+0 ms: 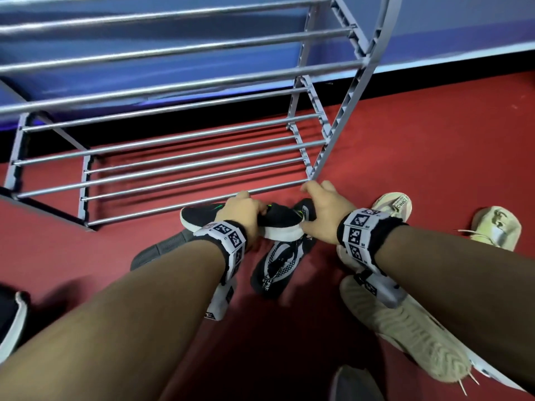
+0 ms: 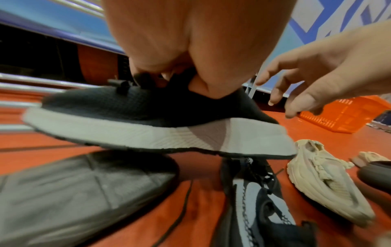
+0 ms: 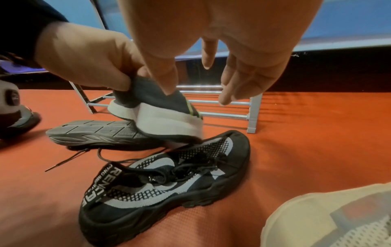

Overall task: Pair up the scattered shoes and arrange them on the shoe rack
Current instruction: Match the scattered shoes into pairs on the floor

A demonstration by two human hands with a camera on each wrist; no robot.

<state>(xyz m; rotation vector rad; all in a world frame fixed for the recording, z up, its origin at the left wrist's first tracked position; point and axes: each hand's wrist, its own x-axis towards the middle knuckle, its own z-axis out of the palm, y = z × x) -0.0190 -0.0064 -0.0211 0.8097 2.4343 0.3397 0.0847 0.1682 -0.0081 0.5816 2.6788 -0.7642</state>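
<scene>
A black knit sneaker (image 1: 278, 224) with a thick white sole (image 2: 148, 132) hangs tilted just above the floor in front of the rack. My left hand (image 1: 254, 209) pinches its collar from above, fingers curled into the opening (image 2: 184, 80). My right hand (image 1: 307, 206) hovers at the heel with its fingers (image 3: 232, 80) loosely straight; only the thumb (image 3: 165, 78) touches the heel. The grey metal shoe rack (image 1: 173, 157) stands straight ahead, and its bars carry no shoes in these views.
On the red floor below lie a black-and-white mesh sneaker (image 3: 169, 183), a grey shoe (image 1: 162, 250) sole-up, three cream shoes (image 1: 399, 322) (image 1: 393, 206) (image 1: 498, 227), and a black shoe (image 1: 14, 319) at far left. An orange basket (image 2: 342, 115) stands further off to the right.
</scene>
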